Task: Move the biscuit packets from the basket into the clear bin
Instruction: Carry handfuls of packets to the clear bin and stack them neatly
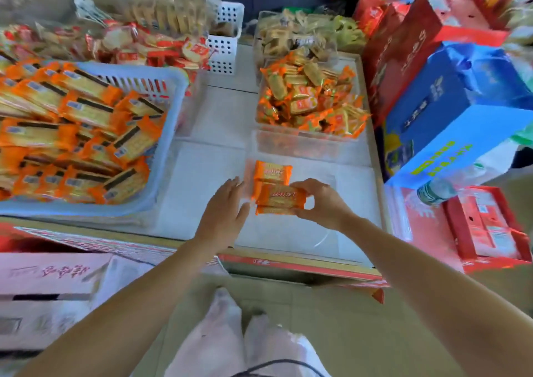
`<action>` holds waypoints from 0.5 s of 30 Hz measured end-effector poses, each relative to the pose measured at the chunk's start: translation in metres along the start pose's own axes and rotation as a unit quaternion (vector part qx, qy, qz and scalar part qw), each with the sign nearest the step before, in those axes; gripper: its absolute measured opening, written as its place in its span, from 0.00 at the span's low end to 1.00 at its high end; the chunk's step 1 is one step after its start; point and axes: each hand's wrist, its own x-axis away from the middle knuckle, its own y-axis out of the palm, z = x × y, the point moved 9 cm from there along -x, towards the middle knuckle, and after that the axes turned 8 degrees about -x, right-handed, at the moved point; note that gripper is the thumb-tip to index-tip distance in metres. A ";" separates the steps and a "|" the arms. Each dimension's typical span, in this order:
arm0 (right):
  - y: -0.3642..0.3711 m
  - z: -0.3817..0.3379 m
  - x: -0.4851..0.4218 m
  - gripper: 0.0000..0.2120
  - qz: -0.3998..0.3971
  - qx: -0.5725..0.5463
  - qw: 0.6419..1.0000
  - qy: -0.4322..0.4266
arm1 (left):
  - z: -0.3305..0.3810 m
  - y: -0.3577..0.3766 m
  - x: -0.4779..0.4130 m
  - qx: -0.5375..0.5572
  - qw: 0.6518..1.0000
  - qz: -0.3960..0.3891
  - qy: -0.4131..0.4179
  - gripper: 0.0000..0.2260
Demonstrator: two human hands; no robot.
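A light blue basket [170, 134] on the left is heaped with orange biscuit packets [86, 111]. In front of me stands a clear bin [326, 232], its walls hard to make out. One orange packet [272, 170] lies at its far left end. My right hand [323, 203] pinches a small stack of orange packets [281, 199] just in front of that one, low over the bin. My left hand [223, 212] is beside the stack on its left, fingers straight and spread, holding nothing.
A second clear bin [311, 143] behind holds smaller orange packets. White perforated baskets [225, 45] and more snack bins stand at the back. Red and blue gift boxes [450, 111] crowd the right side. Cardboard cartons [52, 275] sit low at the left.
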 end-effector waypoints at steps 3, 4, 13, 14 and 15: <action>0.030 0.023 -0.005 0.29 -0.032 0.008 0.999 0.019 | -0.001 0.028 -0.001 -0.053 0.997 -0.020 0.053 0.31; 0.039 0.028 -0.007 0.30 -0.040 0.012 0.999 0.021 | -0.001 0.034 -0.002 -0.059 0.996 -0.026 0.062 0.32; 0.077 0.036 -0.034 0.26 -0.020 0.168 0.984 -0.049 | -0.005 0.043 -0.003 -0.022 0.996 0.006 0.090 0.29; 0.079 0.035 -0.037 0.25 -0.016 0.197 0.978 -0.064 | -0.005 0.044 -0.003 -0.023 0.996 0.006 0.088 0.29; 0.082 0.034 -0.039 0.26 -0.013 0.223 0.972 -0.075 | -0.005 0.044 -0.003 -0.024 0.996 0.010 0.087 0.29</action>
